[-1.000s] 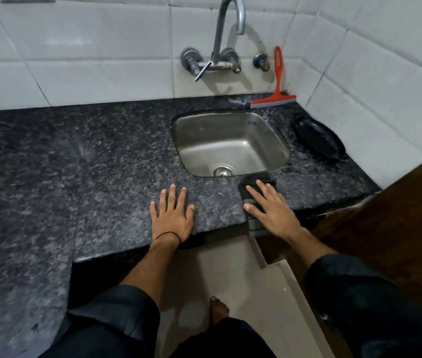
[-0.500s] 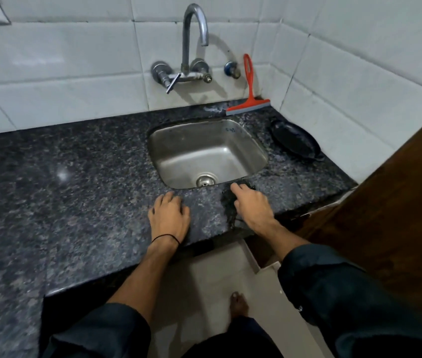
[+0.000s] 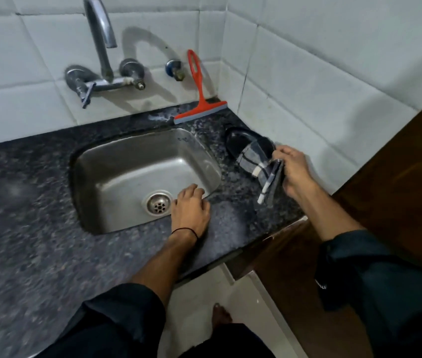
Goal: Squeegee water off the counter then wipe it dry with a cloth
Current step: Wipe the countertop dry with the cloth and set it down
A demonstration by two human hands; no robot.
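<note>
squeegee [image 3: 199, 109] behind sink [image 3: 117, 174] | pan [image 3: 238, 140] right of sink

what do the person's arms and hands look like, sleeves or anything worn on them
Both hands are bare, with no gloves or rings that can be made out. The left hand has a thin black band around the wrist. Both forearms are uncovered: the dark, blue-black sleeves are pushed up toward the elbows, the left sleeve bunched low in the frame and the right sleeve loose and wide beyond the right hand.
</note>
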